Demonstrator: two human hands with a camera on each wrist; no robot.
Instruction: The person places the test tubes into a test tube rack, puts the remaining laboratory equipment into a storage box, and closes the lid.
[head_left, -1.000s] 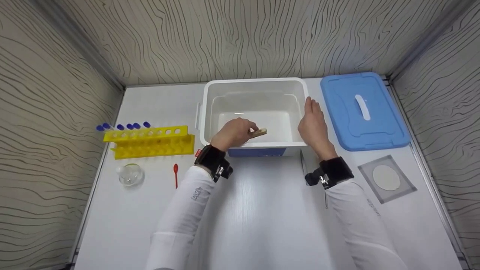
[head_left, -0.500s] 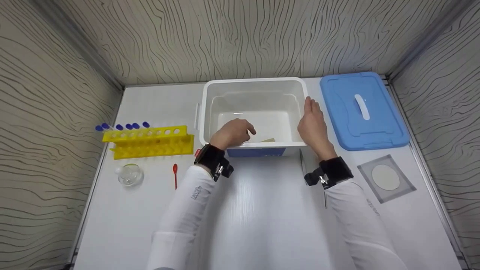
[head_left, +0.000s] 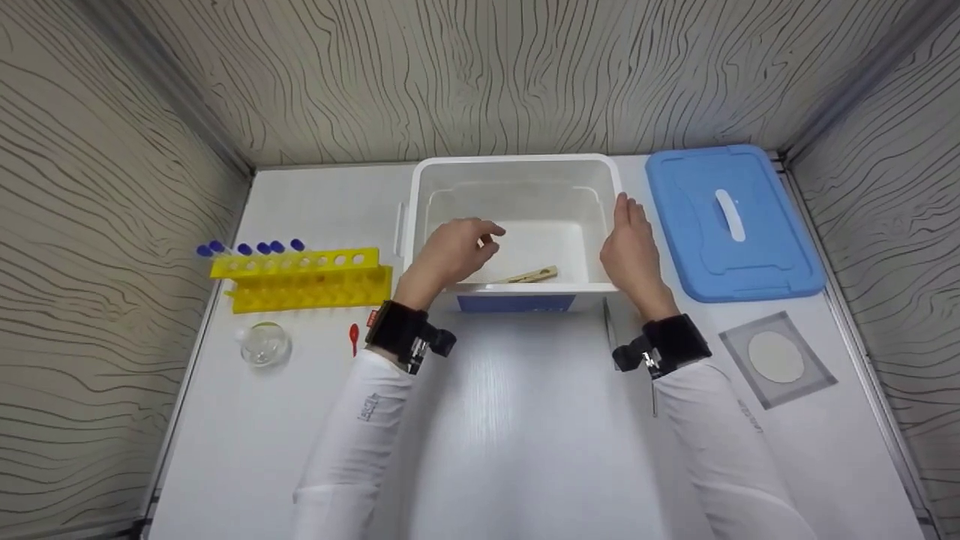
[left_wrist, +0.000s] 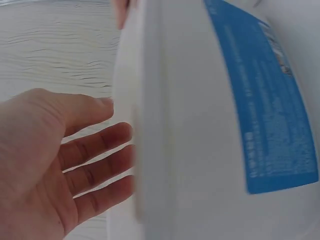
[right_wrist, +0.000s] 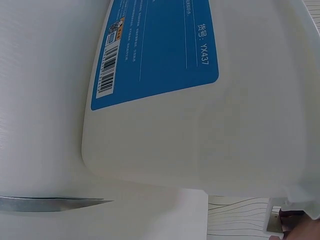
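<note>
A white plastic box [head_left: 517, 288] with a blue label stands at the back middle of the table, lidless. On its floor, by the near wall, lies a wooden clip [head_left: 536, 275], like a test tube holder; the wall hides part of it. My left hand [head_left: 454, 251] hovers over the box's near left corner, holding nothing, fingers loosely bent. In the left wrist view its fingertips pass behind the box wall [left_wrist: 195, 125]. Along the right rim lies my right hand [head_left: 631, 244], fingers straight. Only a bit of that hand [right_wrist: 302, 230] shows in the right wrist view.
Left stands a yellow test tube rack [head_left: 307, 289] with several blue-capped tubes. Nearer lie a small glass vessel [head_left: 265, 345] and a red spoon [head_left: 354, 337]. At right are a blue lid [head_left: 739, 225] and a grey square with a white disc [head_left: 776, 356]. A pointed metal tool [right_wrist: 55, 204] lies before the box.
My left hand has let go of the wooden clip, which now lies on the box floor. Then the hand moved slightly up and left. The right hand has stayed at the rim.
</note>
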